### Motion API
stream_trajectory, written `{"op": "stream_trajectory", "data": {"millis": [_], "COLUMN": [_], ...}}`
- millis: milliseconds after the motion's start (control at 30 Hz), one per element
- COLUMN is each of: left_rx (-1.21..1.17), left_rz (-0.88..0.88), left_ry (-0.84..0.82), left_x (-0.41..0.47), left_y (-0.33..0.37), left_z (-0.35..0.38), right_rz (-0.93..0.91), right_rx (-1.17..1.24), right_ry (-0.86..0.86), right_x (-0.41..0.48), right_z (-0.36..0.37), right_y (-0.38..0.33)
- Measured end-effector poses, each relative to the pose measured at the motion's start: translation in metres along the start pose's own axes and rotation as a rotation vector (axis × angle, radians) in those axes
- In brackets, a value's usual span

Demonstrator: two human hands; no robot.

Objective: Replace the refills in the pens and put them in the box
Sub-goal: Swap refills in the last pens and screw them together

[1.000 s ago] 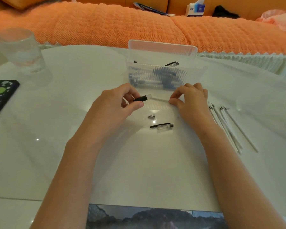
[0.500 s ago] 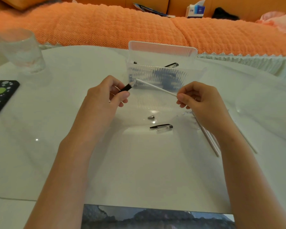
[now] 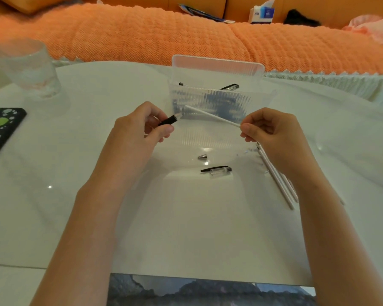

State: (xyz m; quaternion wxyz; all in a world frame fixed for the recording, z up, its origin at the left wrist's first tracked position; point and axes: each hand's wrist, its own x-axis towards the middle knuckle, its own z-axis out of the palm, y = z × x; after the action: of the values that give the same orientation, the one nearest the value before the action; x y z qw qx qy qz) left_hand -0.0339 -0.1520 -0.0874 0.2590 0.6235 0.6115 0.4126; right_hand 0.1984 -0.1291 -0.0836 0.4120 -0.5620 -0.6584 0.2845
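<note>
My left hand [image 3: 139, 133] grips a pen barrel [image 3: 170, 119] with a black grip, its open end pointing right. My right hand [image 3: 272, 133] pinches a thin white refill [image 3: 210, 114] by one end; its far tip hangs just right of the barrel's mouth, apart from it. Behind both stands a clear ribbed plastic box [image 3: 217, 69] with several pens inside. On the table below lie a small metal pen tip [image 3: 202, 156] and a clear cap with a black clip [image 3: 217, 170]. Several more white refills [image 3: 276, 180] lie under my right wrist.
A glass tumbler [image 3: 29, 69] stands at the far left, a black spotted case [image 3: 0, 129] at the left edge. A dark picture [image 3: 208, 290] lies at the near edge. An orange sofa cover [image 3: 142, 34] runs behind the white table [image 3: 186, 228].
The refill has come out of the barrel: my right hand drew it out to the right and raised it, while my left hand lifted the barrel up and left.
</note>
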Motion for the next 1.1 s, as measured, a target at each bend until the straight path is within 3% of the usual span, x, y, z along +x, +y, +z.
{"op": "stream_trajectory", "data": {"millis": [633,900,1000,1100], "left_rx": [0.084,0.097,0.079,0.074], "left_rz": [-0.019,-0.006,-0.002,-0.002], "left_ry": [-0.002,-0.147,-0.155,-0.162], "left_x": [0.0,-0.005,-0.005,-0.005], "left_y": [0.0,0.009,0.009,0.009], "left_z": [-0.005,0.007,0.008,0.007], "right_rz": [-0.048,-0.067,-0.039,-0.003], "right_rx": [-0.132,-0.042,0.054,-0.025], "right_ry": [-0.07,-0.213,-0.175,-0.167], "right_x": [-0.003,-0.012,-0.01,-0.008], "right_z": [-0.003,0.018,0.012,0.006], "right_y": [-0.001,-0.02,-0.018,-0.014]}}
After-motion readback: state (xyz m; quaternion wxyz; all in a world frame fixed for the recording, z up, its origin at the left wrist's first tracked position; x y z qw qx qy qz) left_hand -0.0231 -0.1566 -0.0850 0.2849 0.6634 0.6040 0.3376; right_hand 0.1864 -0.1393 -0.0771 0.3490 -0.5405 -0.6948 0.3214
